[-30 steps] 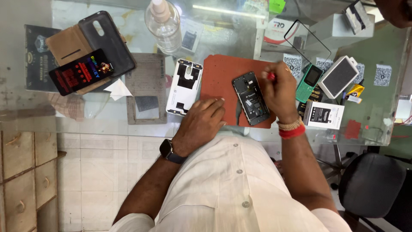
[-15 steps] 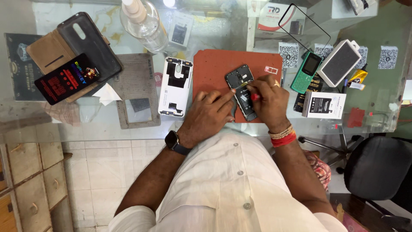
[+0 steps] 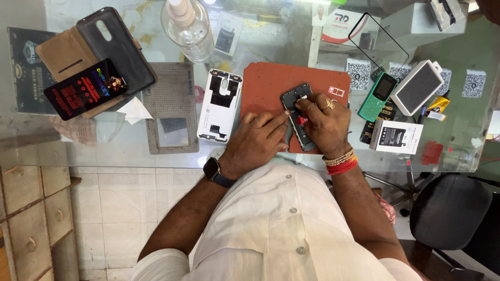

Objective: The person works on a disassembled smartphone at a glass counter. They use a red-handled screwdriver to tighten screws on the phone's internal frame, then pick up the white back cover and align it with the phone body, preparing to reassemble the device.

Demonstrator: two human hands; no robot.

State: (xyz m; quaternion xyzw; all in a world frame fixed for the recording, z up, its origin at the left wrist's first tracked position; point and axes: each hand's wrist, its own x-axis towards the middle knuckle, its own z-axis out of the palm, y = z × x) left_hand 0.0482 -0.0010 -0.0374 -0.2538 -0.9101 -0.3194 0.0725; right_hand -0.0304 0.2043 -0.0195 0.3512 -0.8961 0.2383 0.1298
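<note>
Pinching red-handled screwdriver (image 3: 301,120), left hand (image 3: 258,139) steadying phone (image 3: 297,112)

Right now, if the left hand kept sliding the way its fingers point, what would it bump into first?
The left hand points right, along the red mat. Its fingertips already meet the opened dark phone; just beyond lies the right hand with a small red-handled tool. Depth is hard to judge.

Bright, sharp daylight; glare streaks the glass table (image 3: 291,31).
</note>
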